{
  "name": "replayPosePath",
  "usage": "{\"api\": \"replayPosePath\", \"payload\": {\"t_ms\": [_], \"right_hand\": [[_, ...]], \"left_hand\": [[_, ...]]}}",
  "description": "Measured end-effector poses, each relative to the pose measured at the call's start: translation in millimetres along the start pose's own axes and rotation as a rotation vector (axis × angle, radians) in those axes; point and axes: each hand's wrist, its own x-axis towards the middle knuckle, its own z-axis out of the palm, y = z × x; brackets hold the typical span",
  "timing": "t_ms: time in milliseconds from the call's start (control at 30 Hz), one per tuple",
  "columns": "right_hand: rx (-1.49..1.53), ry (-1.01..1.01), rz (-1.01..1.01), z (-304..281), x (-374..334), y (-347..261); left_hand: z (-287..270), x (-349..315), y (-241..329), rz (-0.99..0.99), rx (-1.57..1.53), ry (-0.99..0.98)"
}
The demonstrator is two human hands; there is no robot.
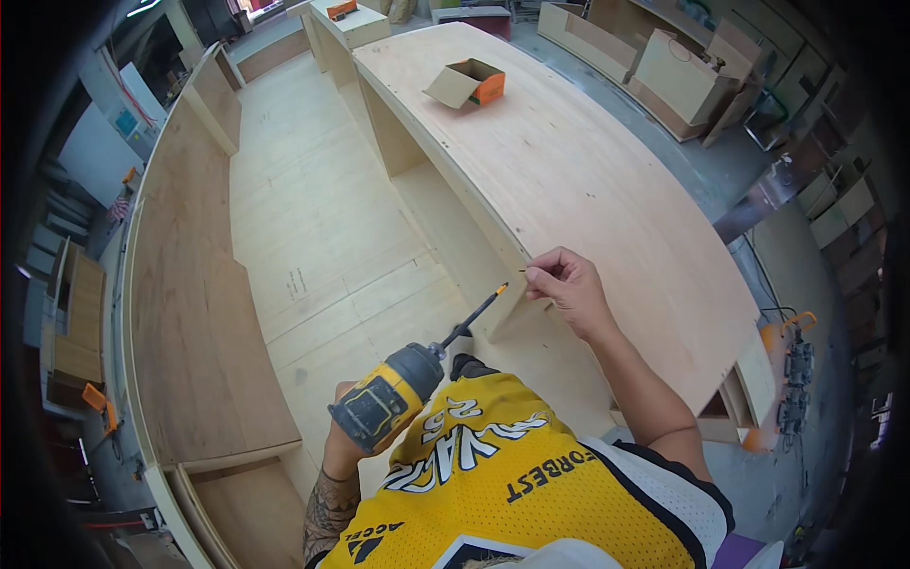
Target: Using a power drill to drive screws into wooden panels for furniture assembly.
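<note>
My left hand (340,451) is wrapped round a yellow and black cordless impact driver (387,392), which partly covers the fingers. A long dark bit extends from its chuck, ending in a yellow-tipped bit end (501,289) just short of my right hand. My right hand (572,286) pinches a small dark screw (523,271) between thumb and fingertips. The screw points left, beside the front edge of the curved plywood counter top (607,180). Bit and screw look apart. On the counter top stands an orange and black cardboard box (477,82) with its flap raised.
A plywood floor panel (313,190) stretches ahead of me. Along the left runs a brown wooden panel (190,284). Open compartments (445,218) lie under the counter top. Power tools or clamps (798,365) with orange parts stand at the right, and wooden cabinets (678,81) behind.
</note>
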Motion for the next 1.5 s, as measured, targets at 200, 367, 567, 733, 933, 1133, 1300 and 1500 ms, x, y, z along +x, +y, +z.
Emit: {"api": "replayPosePath", "payload": {"t_ms": [200, 367, 567, 733, 933, 1133, 1300, 1500], "right_hand": [[0.340, -0.278, 0.165, 56, 144, 0], [0.604, -0.433, 0.370, 105, 231, -1], [0.949, -0.362, 0.486, 156, 302, 6], [0.973, -0.283, 0.483, 200, 353, 15], [1.007, -0.201, 0.396, 286, 423, 1], [1.090, -0.044, 0.327, 346, 464, -13], [1.145, 0.079, 0.226, 367, 493, -21], [1.132, 0.047, 0.095, 379, 610, -65]], "left_hand": [[-37, 66, -67, -0.256, -0.004, 0.038], [-56, 123, -125, -0.392, 0.070, 0.089], [-76, 164, -196, -0.501, -0.181, 0.194], [-107, 187, -269, -0.436, -0.253, 0.162], [-185, 212, -387, -0.222, -0.053, 0.016], [-239, 260, -462, -0.029, 0.001, 0.043], [-244, 303, -517, -0.047, -0.221, -0.049], [-240, 383, -607, -0.260, -0.597, -0.020]]}}
